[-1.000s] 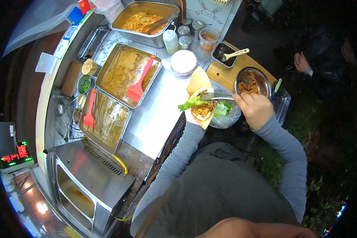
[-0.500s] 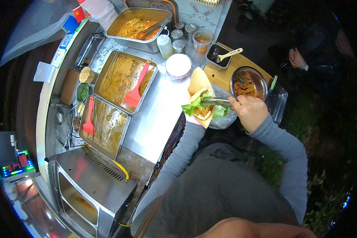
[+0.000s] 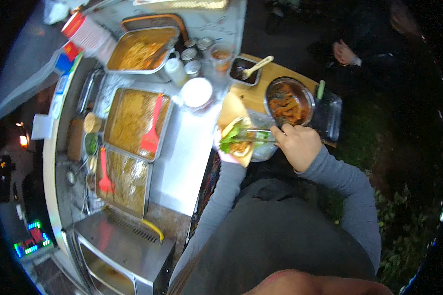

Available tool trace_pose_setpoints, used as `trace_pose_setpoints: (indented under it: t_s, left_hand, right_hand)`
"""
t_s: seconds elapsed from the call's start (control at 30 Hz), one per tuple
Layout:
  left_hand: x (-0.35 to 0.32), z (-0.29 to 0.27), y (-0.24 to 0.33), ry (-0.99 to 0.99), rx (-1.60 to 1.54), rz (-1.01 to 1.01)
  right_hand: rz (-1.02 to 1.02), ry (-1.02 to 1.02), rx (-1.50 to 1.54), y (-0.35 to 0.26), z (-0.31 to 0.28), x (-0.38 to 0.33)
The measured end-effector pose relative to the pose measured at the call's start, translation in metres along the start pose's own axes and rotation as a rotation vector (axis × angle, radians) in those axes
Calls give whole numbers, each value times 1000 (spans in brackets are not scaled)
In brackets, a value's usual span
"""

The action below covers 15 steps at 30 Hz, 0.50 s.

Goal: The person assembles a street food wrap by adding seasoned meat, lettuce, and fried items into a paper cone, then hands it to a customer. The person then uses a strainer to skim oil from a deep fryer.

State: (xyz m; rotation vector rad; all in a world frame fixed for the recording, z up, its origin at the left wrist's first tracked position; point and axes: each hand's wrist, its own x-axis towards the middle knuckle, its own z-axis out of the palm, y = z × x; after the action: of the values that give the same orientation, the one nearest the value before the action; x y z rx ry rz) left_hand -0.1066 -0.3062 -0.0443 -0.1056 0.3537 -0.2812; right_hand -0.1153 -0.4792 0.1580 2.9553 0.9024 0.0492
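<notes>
My left hand (image 3: 225, 157), mostly hidden under the paper, is closed around a tan paper sleeve (image 3: 233, 109) that holds a filled bun (image 3: 240, 148). Shredded filling shows in the bun, and a green lettuce leaf (image 3: 229, 139) sticks out at its left side. From the right, my right hand (image 3: 301, 146) grips metal tongs (image 3: 259, 133), whose tips are at the lettuce. Beneath the tongs, between the sleeve and my right hand, is a clear plastic bag (image 3: 266, 152) with green leaves inside.
Beyond my right hand, a round steel bowl (image 3: 310, 104) of reddish food stands on a wooden board (image 3: 257, 96). A dark sauce tub (image 3: 237, 74) with a spoon is beside it. Left are two trays (image 3: 165, 129) with red brushes (image 3: 151, 140). Another person's hand (image 3: 344, 52) shows at upper right.
The whole view has shifted, moving the counter leftward in the picture. The lettuce leaf and tongs tips now lie more over the bun's filling. Both hands keep their hold.
</notes>
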Motion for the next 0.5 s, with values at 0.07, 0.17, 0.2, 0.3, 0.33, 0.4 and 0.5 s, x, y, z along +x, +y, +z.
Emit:
trace_pose_setpoints:
  t_s: [0.07,0.17,0.2,0.3,0.33,0.4,0.5]
  left_hand:
    - [0,4,-1,-252,-115,-22]
    - [3,10,-3,140,-14,98]
    - [4,12,-6,136,111,182]
    - [8,15,-17,208,731,369]
    - [9,16,-20,218,752,377]
    - [10,16,-27,197,744,359]
    - [14,15,-37,75,734,352]
  right_hand:
    - [82,14,12,26,-10,-23]
    - [325,-89,-108,84,-1,-49]
    - [370,-66,-147,105,12,-52]
    - [345,-219,-273,160,63,-48]
    - [340,-308,-311,172,81,-43]
    - [196,-313,-280,192,110,-34]
    - [67,-185,-290,212,139,-13]
